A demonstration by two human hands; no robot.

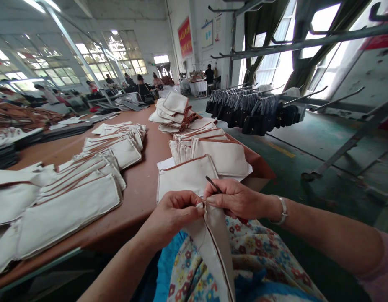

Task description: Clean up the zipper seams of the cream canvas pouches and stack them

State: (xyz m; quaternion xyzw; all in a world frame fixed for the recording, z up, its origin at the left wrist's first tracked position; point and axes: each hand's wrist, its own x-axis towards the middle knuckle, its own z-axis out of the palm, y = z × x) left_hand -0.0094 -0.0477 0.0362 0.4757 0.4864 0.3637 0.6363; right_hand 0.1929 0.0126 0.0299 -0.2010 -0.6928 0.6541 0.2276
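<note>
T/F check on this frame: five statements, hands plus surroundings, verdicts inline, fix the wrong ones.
1. Both the left hand and the right hand grip the white fabric piece. True.
2. The slim dark tool is in the left hand. False: that slim dark tool is in the right hand.
3. A bracelet circles the right wrist. True.
4. The black items lie on the brown table. False: the black items hang beside the brown table.
5. White pieces are piled on the brown table. True.
</note>
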